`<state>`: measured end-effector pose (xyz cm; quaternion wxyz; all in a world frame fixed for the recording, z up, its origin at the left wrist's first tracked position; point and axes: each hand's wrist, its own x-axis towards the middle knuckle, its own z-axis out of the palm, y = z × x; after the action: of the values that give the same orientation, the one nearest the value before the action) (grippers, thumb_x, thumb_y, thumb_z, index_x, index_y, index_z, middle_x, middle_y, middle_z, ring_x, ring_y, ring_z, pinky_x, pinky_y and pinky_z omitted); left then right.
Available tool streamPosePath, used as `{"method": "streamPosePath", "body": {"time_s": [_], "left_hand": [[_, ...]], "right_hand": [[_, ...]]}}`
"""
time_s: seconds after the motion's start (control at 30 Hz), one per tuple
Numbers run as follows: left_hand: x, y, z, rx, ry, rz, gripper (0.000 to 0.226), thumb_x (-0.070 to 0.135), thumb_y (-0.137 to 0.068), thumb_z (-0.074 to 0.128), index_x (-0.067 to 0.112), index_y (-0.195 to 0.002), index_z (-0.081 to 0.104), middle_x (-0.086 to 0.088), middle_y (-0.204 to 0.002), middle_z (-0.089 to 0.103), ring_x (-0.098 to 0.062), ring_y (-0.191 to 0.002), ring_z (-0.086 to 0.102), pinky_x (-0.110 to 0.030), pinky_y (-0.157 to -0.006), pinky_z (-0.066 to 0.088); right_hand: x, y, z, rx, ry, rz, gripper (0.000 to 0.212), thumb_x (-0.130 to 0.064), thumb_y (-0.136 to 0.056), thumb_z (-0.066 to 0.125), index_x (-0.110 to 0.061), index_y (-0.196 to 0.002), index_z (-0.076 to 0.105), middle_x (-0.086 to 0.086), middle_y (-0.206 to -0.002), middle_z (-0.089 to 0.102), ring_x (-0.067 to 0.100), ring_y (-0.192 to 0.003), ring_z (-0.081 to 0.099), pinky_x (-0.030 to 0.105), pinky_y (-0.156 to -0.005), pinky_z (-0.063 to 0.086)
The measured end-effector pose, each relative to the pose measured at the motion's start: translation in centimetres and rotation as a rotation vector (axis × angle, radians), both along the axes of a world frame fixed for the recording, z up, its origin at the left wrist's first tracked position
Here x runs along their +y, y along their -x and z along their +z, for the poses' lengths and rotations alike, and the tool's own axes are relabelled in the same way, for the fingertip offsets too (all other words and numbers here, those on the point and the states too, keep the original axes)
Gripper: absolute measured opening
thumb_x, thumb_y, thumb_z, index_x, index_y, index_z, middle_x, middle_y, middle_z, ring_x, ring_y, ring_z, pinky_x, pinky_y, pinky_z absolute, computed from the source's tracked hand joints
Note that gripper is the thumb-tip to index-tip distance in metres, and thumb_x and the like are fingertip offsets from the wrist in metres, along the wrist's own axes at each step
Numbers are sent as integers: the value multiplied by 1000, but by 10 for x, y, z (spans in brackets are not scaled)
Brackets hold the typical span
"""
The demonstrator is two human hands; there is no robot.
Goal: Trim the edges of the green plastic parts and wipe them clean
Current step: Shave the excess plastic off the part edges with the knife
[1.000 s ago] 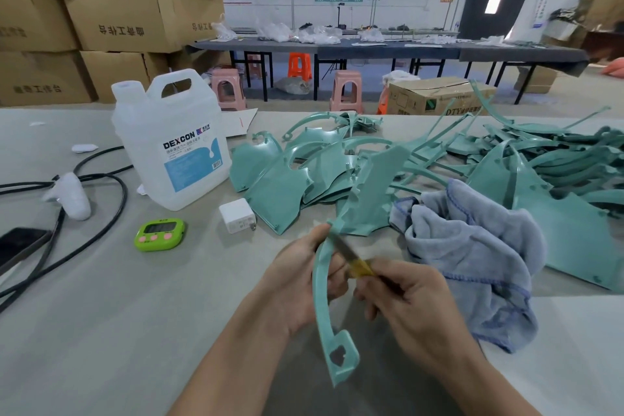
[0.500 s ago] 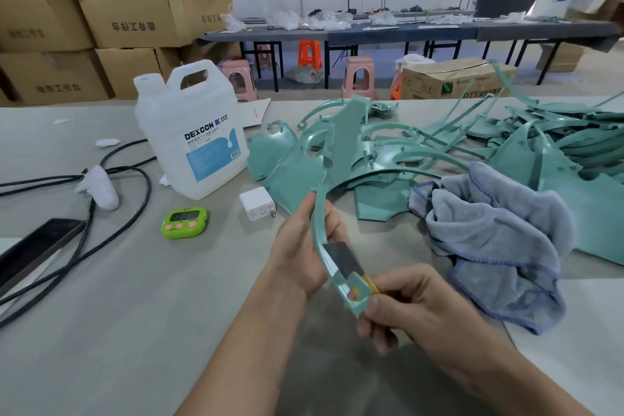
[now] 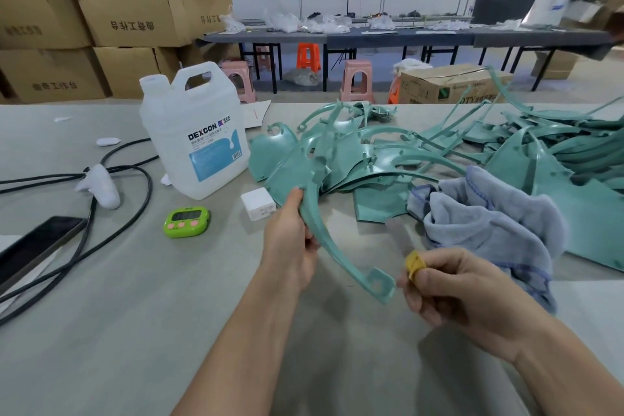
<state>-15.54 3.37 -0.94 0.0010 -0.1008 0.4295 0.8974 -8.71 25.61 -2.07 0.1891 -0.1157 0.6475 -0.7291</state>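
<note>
Above the desk (image 3: 101, 331), the left hand (image 3: 292, 248) gripped a curved green plastic part (image 3: 332, 246) while the right hand (image 3: 452, 290) pinched a yellow-handled trimming tool (image 3: 414, 263).

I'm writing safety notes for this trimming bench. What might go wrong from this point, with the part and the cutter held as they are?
1. The right hand pinches a yellow-handled cutter whose blade is hidden, close to the looped end of the green part; a slip might nick a finger.
2. The left hand grips that long curved part well away from that end, so the end may flex under pressure and spoil the cut.
</note>
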Motion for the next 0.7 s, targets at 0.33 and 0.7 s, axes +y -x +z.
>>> {"method": "streamPosePath", "body": {"time_s": [0.33,0.7], "left_hand": [[-7,2,-2,219,560,429,48,42,-94,47,22,-51,41,5,-50,37,-17,-53,36,-32,-54,32],[1,-11,13,430,497,555,38,28,-104,44,16,-82,73,-1,-78,77,-23,-75,75,-36,-68,61]], "right_hand": [[-14,5,-9,94,-135,-417,25,0,-93,61,-7,-75,76,20,-63,64,22,-44,47,21,-42,36],[-19,4,-7,282,-119,-592,31,3,-98,55,-8,-76,74,16,-61,63,20,-42,46,18,-40,36]]}}
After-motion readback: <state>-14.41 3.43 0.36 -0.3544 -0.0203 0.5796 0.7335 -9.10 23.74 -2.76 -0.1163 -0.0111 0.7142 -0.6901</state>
